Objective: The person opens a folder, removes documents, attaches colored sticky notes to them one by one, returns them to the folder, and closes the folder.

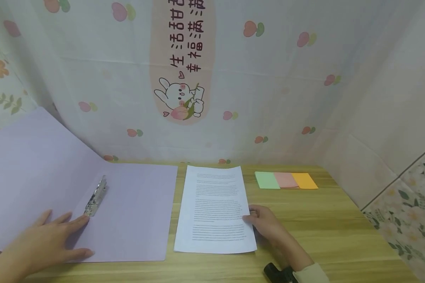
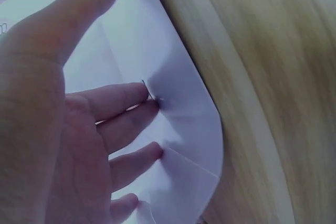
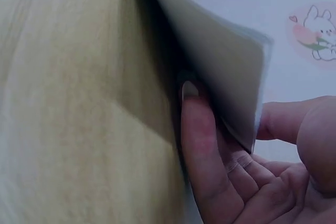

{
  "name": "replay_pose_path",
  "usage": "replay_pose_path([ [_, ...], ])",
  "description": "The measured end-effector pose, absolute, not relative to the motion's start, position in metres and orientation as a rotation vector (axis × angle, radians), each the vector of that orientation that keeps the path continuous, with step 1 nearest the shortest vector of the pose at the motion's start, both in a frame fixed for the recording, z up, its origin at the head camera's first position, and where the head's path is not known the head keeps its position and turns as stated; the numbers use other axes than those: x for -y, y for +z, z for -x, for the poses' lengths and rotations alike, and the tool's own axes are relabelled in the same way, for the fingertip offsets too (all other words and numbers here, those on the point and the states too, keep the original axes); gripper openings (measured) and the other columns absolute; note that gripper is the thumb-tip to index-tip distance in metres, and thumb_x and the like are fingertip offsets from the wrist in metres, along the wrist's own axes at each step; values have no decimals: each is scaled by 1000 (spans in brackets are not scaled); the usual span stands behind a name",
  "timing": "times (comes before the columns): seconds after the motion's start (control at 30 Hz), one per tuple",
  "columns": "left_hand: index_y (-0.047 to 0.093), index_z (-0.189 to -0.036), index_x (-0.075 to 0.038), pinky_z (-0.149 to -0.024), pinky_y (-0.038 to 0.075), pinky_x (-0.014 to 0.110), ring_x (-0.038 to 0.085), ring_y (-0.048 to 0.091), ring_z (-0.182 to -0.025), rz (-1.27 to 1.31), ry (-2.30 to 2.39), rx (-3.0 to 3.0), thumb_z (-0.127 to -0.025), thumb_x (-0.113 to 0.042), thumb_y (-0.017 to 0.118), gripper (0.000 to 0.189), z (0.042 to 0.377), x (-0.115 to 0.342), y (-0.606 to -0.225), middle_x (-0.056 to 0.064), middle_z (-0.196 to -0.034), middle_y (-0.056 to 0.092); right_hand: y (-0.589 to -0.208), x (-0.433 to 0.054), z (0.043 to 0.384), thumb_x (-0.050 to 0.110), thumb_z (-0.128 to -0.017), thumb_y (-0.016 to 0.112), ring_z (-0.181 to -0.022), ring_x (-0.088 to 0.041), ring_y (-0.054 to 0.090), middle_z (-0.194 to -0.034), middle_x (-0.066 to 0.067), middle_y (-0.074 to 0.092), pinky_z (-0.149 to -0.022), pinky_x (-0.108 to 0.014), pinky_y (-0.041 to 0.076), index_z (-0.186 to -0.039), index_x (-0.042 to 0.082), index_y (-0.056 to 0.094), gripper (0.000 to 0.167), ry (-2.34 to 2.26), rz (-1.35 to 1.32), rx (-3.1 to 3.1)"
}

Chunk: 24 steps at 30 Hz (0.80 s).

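A lilac file folder point(image 1: 138, 212) lies spread on the table, its left cover point(image 1: 39, 157) raised at a slant. Along its crease sits a metal clip point(image 1: 97, 198). My left hand point(image 1: 51, 243) rests on the folder with fingers spread, the index fingertip right at the clip's near end. To the folder's right is a stack of printed paper point(image 1: 216, 204). My right hand point(image 1: 265, 222) pinches its right edge, thumb on top and fingers underneath. In the right wrist view the paper's edge point(image 3: 226, 72) stands lifted above the table between thumb and fingers.
Green, pink and orange sticky notes point(image 1: 286, 180) lie in a row at the back right. A patterned curtain point(image 1: 283, 94) hangs behind the wooden table point(image 1: 326, 228). A black device point(image 1: 278, 273) is by the right wrist.
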<state>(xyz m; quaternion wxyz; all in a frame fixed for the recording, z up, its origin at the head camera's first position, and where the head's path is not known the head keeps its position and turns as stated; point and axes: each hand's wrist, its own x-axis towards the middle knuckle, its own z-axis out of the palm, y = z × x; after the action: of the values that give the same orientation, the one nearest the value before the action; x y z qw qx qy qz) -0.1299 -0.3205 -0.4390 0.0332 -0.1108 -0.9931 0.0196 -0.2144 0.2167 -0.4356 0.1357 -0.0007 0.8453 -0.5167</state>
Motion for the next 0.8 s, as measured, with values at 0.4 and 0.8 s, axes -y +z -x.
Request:
replay_pose_path([
  [0.4,74,-121,-16,-98,51,62,34,71,-111,486,-171,2928,-79,-63,76,63,129,275,-417,5,-123,74,-433,-224,215,13,-102,55,-82,-20,74,-104,-14,76,-69,-34,59,-141,-8,48,45,-1500,115,-2359],
  [0.8,64,-135,-12,-102,52,54,36,65,-123,791,-446,3002,-90,-54,68,62,153,170,-414,14,-137,66,-432,-228,200,16,-100,61,-76,-22,73,-93,-11,75,-58,-37,61,-136,-6,48,44,-1428,221,-2243],
])
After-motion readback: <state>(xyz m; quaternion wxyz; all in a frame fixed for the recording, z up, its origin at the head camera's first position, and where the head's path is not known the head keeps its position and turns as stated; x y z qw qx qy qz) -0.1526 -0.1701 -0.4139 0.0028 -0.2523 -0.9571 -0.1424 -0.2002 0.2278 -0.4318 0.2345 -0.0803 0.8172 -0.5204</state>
